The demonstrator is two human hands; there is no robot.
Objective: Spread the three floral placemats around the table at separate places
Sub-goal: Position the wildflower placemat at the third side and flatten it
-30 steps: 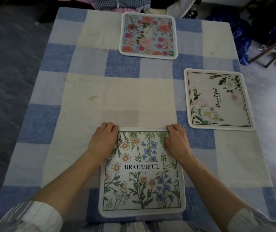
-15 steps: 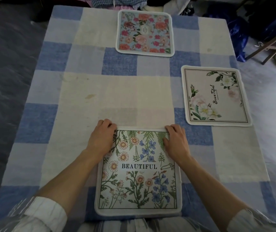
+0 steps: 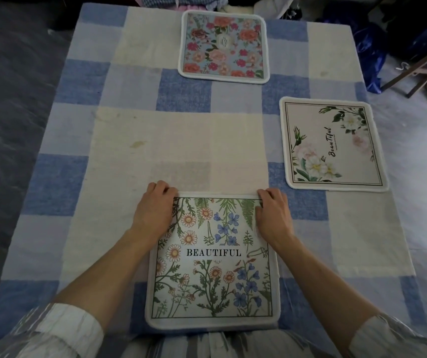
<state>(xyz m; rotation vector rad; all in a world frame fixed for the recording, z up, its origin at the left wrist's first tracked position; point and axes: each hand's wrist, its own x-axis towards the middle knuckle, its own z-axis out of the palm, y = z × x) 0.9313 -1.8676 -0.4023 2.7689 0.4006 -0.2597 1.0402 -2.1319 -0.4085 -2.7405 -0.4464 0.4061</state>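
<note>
At the near edge of the checked tablecloth, we are looking down on both hands pinning the far corners of the wildflower placemat, the one printed "BEAUTIFUL". Compared with half a second ago, little is changing: the hands are keeping their places on the same two corners, and the mat is lying just as flat and square to the near edge.

Our left hand is curling over the mat's far left corner, fingers bent down onto the white border; our right hand is doing the same at the far right corner, fingertips pressing the rim. Both are clasping the mat's edge rather than lying loose, and the mat is stretching back from them toward the body, its near border almost touching the striped clothing.

Well apart from it, the pink-and-red rose placemat is sitting at the far end of the table, and the pale placemat with white blossoms is lying along the right side, turned sideways. Bare cloth is separating all three. Beyond the table we are seeing dark floor on the left, blue bags and wooden legs far right, and heaped fabric at the far edge.
</note>
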